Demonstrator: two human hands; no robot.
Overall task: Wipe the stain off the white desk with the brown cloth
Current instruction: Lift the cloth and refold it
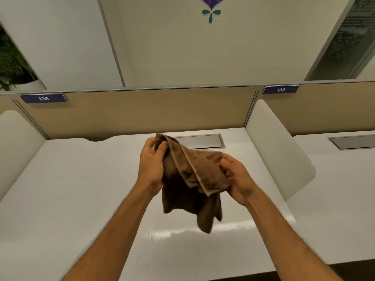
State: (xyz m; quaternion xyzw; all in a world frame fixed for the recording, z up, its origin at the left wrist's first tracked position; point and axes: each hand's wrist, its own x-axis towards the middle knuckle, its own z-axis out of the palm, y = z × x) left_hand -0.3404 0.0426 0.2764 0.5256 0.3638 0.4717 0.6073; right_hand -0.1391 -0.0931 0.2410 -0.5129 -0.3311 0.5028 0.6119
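Holding the brown cloth (188, 179) up above the white bench (71, 189), both hands on it, nothing touching the surface. Left hand (151, 165) sits at the cloth's upper far corner, fingers curled in and pinching the bunched top edge, palm facing right. Cloth's long axis runs diagonal from that far-left corner down toward the near right; a folded hemmed flap lies across the top, rest hangs limp in dark crumpled folds with the lowest tip pointing down at the bench. Terry-like nap, soft, matte. Right hand (236, 177) grips the right side of the fold, thumb on top, fingers tucked under the fabric. Both forearms bare, reaching forward and converging. Bench is glossy, smooth, rounded corners, with a grey metal cable flap (205, 141) behind the cloth. No stain discernible.
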